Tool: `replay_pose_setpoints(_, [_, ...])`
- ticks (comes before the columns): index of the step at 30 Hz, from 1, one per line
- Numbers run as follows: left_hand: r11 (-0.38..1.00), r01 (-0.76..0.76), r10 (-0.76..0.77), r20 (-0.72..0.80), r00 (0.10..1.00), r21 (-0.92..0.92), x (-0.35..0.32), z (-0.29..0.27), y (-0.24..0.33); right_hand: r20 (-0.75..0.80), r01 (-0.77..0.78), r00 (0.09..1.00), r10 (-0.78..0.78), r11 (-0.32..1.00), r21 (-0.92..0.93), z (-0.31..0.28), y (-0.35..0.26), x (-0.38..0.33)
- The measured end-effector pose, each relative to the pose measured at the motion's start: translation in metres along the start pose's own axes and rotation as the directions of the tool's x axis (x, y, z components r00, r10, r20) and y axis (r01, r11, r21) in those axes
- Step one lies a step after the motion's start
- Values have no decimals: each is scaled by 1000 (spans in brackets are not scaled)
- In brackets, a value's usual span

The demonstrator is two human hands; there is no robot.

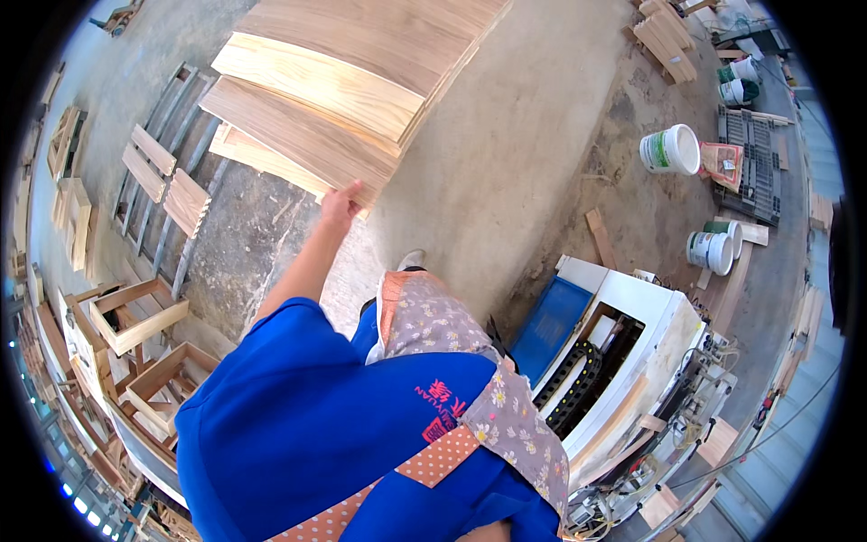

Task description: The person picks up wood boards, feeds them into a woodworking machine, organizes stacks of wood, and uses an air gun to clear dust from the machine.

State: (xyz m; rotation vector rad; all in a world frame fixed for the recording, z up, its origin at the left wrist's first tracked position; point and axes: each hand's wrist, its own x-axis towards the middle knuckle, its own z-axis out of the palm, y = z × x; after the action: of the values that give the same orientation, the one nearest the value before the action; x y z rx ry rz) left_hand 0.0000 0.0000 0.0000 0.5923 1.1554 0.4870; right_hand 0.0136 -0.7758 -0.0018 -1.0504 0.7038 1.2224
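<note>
My left hand (341,204) reaches out to the near corner of a stack of wooden boards, its fingers closed on the edge of a brown wooden board (302,126). That board lies at a slight angle to the rest. Under it a paler board (257,155) juts out towards me. Behind it lies a light yellowish board (316,77), and past that a wide brown panel (370,32) runs out of the top of the picture. My right hand does not show; only a bit of skin appears at the lower edge.
A white machine (632,334) with a blue panel (551,325) stands close on my right. White buckets (670,150) are farther right. To the left are a metal rack (167,135) with short boards and wooden drawer frames (140,316). A plank (601,238) lies on the floor.
</note>
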Motion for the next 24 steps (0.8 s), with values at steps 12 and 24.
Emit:
replay_pose_setpoints(12, [816,492,-578,445,684,305,-234,86,0,879,306,454,-144,-901,-306,553,-192,-6])
replay_pose_setpoints(24, [705,518,-356,390,849,-484,-43,10,10,276,636,636,-721,288,-716,494,-205,-32])
